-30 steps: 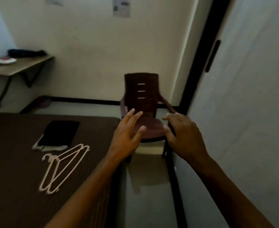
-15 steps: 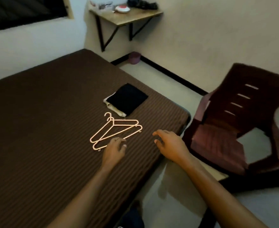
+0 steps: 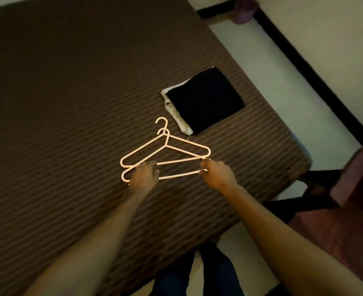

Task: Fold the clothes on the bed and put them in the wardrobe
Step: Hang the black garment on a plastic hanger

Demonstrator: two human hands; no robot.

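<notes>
Two pale pink hangers [image 3: 167,150] lie stacked on the brown striped bed [image 3: 69,103]. My left hand [image 3: 144,177] lies over the hangers' left ends, fingers curled onto their bottom bars. My right hand [image 3: 218,174] pinches the right end of the hangers between thumb and fingers. Just beyond them a folded black garment [image 3: 206,99] rests on top of a folded pale one [image 3: 176,112], near the bed's far corner.
A dark red plastic chair [image 3: 351,210] stands on the floor to the right of the bed corner. The wall's black skirting [image 3: 304,67] runs along the pale floor at the upper right. My legs show below the bed edge.
My view has swung from the chair and wardrobe door down to the bed. Both hands have come forward onto the hangers and closed on their ends.
</notes>
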